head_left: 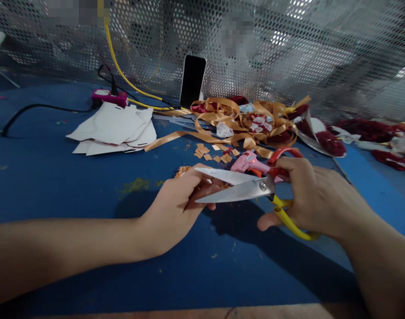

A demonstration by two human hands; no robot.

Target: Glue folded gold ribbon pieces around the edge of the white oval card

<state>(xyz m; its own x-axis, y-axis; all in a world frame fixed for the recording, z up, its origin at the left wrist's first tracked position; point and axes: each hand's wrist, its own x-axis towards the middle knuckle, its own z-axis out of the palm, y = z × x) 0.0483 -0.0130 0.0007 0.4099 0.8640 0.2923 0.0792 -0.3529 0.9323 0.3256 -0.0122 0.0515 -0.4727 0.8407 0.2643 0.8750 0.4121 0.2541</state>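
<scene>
My right hand grips a pair of scissors with one red and one yellow handle. The blades are spread apart and point left, their tips in front of the fingers of my left hand. Those left fingers are curled closed around a gold frilly piece; a bit of it shows behind the knuckles, and the rest is hidden by the hand and blades. Just beyond the scissors lies a pink glue gun, partly covered by them. Small tan squares are scattered beside it on the blue table.
White cut sheets lie stacked at the left, near a magenta power strip with black and yellow cables. A phone leans upright at the back. Gold ribbon tangles beside dark red pieces. Perforated metal mesh stands behind.
</scene>
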